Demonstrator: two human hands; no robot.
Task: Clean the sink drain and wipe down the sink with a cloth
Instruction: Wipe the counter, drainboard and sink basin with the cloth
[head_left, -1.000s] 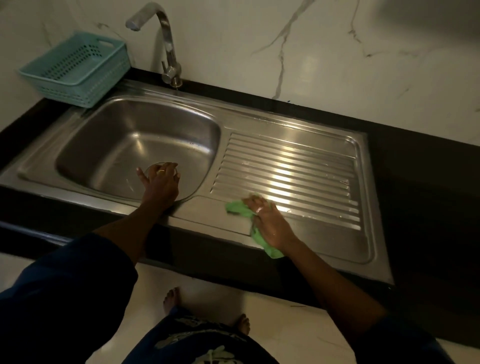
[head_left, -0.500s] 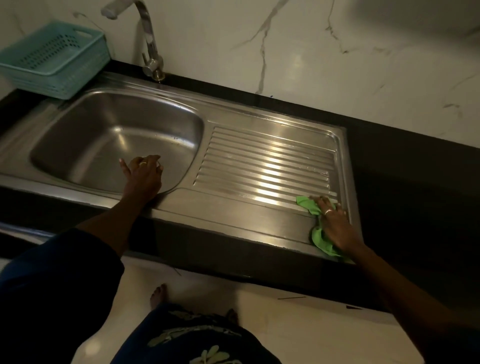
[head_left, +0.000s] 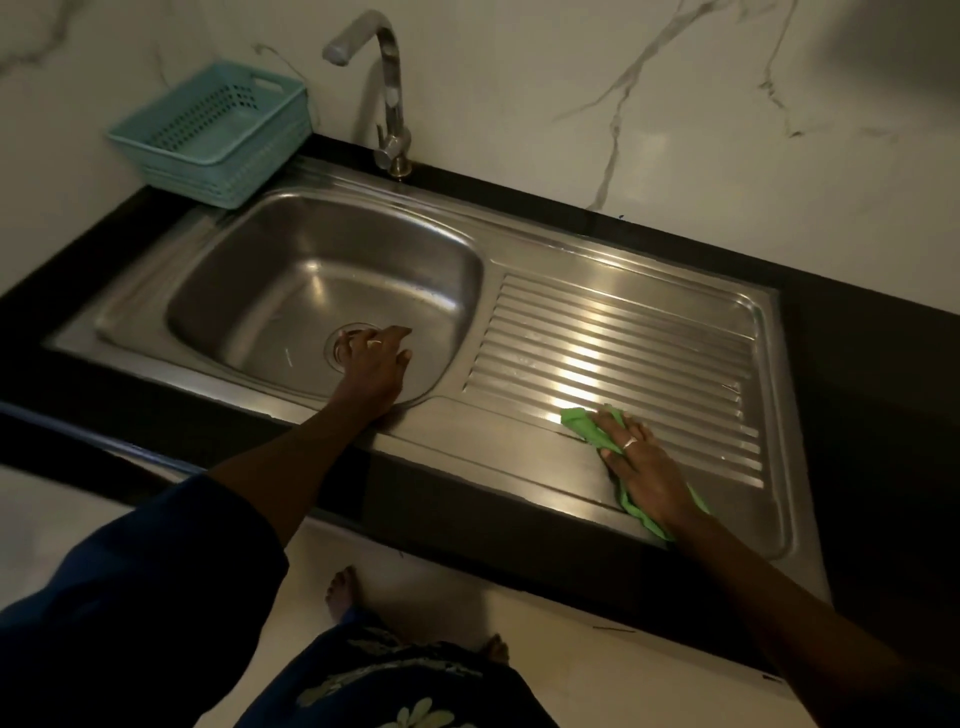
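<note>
Head view: our flat right hand (head_left: 647, 470) presses the cloth (head_left: 582, 422) on the drainboard (head_left: 623, 322); our loose, empty left hand (head_left: 371, 364) rests by the drain (head_left: 336, 343). We judge the basin (head_left: 311, 270) remains.

1. From where I stand, there is no writing, label, brand, number or sign that I can read anywhere.
</note>
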